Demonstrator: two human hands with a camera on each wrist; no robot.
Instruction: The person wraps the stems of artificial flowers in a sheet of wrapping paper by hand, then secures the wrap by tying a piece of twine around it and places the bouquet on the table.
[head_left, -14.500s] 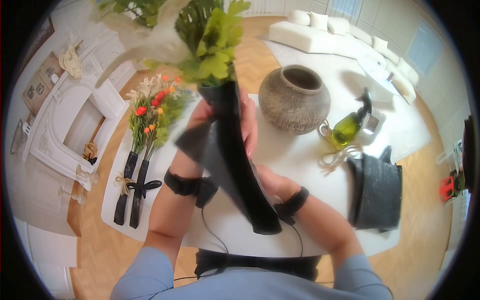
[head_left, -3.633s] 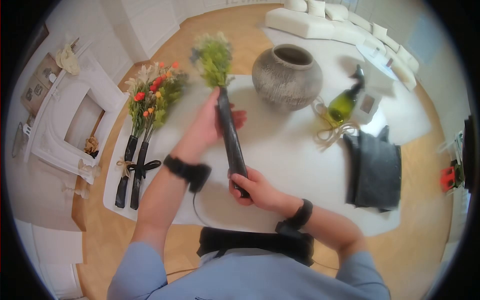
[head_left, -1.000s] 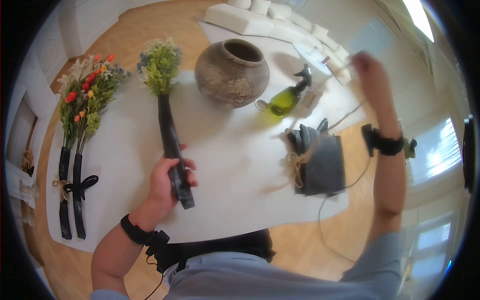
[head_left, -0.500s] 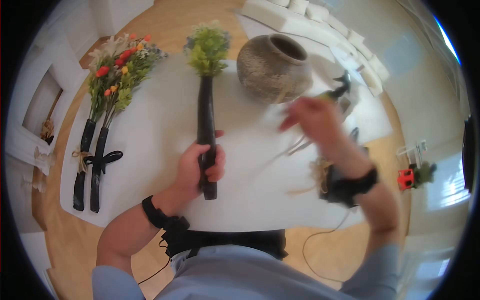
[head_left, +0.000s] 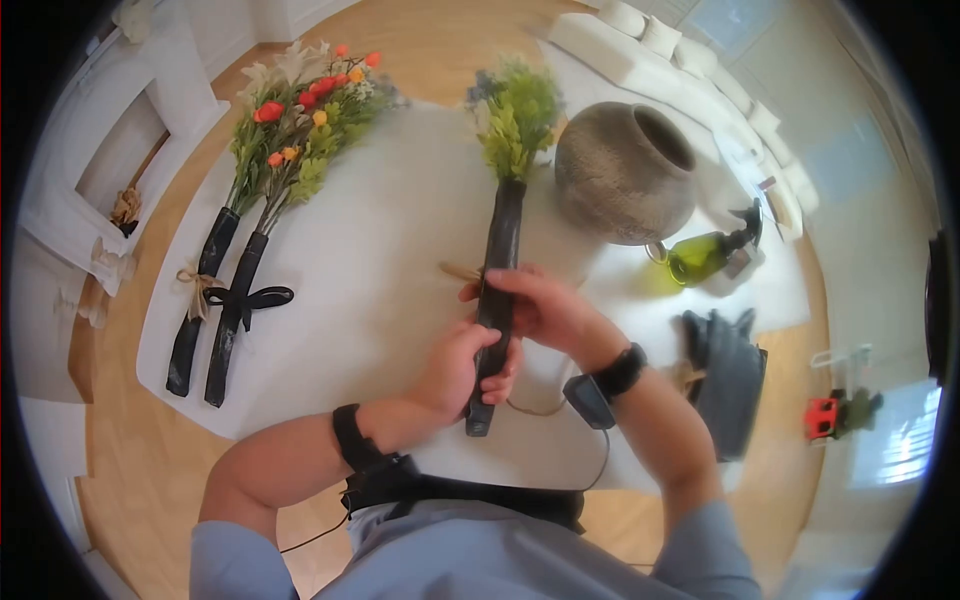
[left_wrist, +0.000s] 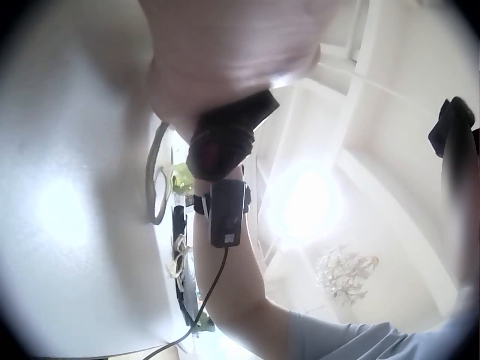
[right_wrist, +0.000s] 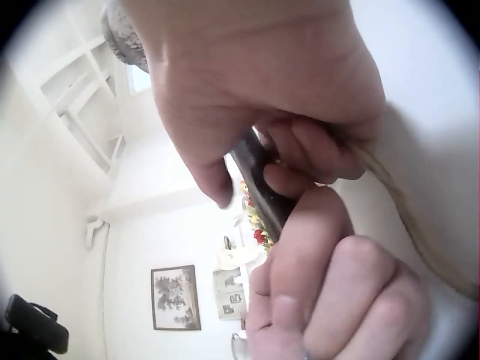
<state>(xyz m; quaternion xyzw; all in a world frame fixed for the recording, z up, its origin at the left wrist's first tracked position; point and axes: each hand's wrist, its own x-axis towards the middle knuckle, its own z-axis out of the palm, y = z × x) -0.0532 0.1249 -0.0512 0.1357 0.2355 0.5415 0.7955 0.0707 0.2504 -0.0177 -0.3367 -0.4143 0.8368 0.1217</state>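
Light blue short sleeves (head_left: 240, 545), 2 black wrist straps (head_left: 347, 437) with cabled cameras (head_left: 588, 399).

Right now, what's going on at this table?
A person is working on a flower bundle in a black wrap lying on the white table. The left hand grips the wrap's lower end, while the right hand holds a tan twine against it. Two tied bundles lie to the left, a round vase and a green bottle to the right.

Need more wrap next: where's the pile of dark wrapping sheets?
In the head view, the pile of dark wrapping sheets lies at the white table's right edge, below the green glass bottle.
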